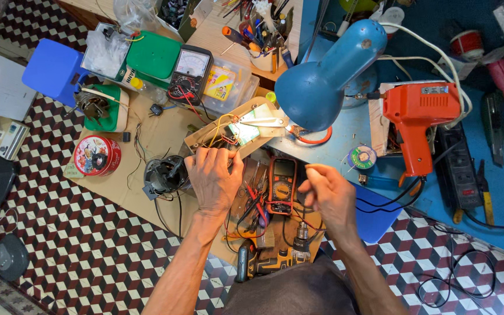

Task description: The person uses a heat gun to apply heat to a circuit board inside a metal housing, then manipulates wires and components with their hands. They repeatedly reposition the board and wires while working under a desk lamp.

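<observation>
Left hand (213, 178) lies palm-down, fingers curled over the near edge of the wooden board (228, 129), gripping it; the board with its yellow and red wires sits just beyond the knuckles, tilted toward the blue lamp (322, 70). Right hand (329, 192) hovers to the right of the orange multimeter (281, 185), fingers pinched together at the tips, possibly on a thin wire, too fine to tell. Multimeter lies flat between both hands, closer to the right, red leads trailing from it. Black motor (164, 174) sits just left of the left hand. Orange soldering gun (421, 119) well off to the right on the blue table (497, 175). Red round tin (97, 156) far left.
</observation>
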